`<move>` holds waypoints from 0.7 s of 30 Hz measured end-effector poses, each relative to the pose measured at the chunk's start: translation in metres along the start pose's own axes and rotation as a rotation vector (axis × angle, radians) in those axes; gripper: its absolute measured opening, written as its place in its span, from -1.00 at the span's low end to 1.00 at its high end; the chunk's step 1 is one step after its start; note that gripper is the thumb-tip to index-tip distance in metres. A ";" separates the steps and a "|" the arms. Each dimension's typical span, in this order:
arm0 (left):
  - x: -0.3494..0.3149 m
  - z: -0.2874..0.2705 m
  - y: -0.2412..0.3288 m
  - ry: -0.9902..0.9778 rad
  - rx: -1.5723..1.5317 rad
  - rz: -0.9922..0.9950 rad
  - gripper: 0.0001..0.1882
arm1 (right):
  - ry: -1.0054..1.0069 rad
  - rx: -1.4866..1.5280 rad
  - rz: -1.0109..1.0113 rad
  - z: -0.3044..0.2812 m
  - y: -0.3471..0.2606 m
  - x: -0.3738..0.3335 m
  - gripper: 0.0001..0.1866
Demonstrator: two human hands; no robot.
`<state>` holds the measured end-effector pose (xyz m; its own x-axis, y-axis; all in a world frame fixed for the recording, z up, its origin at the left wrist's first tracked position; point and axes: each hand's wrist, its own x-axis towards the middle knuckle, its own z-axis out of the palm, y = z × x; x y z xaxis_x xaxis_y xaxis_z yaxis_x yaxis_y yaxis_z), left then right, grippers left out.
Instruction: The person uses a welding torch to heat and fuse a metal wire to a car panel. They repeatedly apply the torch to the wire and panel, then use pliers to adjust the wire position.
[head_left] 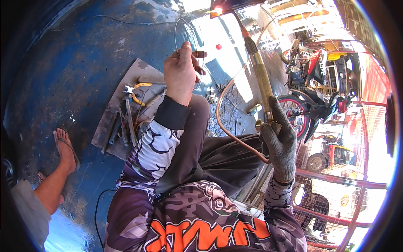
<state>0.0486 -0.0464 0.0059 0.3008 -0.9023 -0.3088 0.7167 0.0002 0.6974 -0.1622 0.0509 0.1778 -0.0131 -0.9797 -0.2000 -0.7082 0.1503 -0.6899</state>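
Observation:
My bare left hand (181, 71) pinches a loose coil of thin silvery wire (176, 35) between thumb and fingers, the other fingers partly spread. A strand of the wire reaches up toward a bright orange glow (217, 11) at the top edge. My right hand (282, 145), in a grey knit glove, is wrapped round the lower end of a brass-coloured gas torch (262, 80). The torch points up, its bent thin neck ending near the glow. Beside the glow is a dark piece (241, 4), mostly cut off by the frame. A brown hose (224, 126) loops by my gloved hand.
Left of my knee, a flat metal plate (110, 110) bears yellow-handled pliers (136, 87) and several worn tools. A bystander's sandalled foot (65, 151) stands on the blue floor at left. Motorbikes (308, 107) and a red-framed mesh fence (331, 178) are at right.

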 end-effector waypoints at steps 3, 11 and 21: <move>0.000 -0.001 0.000 -0.010 0.009 0.006 -0.49 | -0.004 0.023 0.020 0.000 -0.001 -0.001 -0.29; 0.000 0.000 0.001 -0.005 0.024 0.002 -0.48 | 0.000 -0.005 0.009 0.000 0.001 0.000 -0.28; 0.000 0.000 0.001 0.003 0.026 -0.007 -0.48 | 0.013 -0.073 -0.040 0.000 0.007 0.001 -0.30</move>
<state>0.0490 -0.0465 0.0062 0.2978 -0.9010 -0.3154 0.7022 -0.0171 0.7118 -0.1672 0.0514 0.1726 0.0078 -0.9864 -0.1641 -0.7577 0.1013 -0.6447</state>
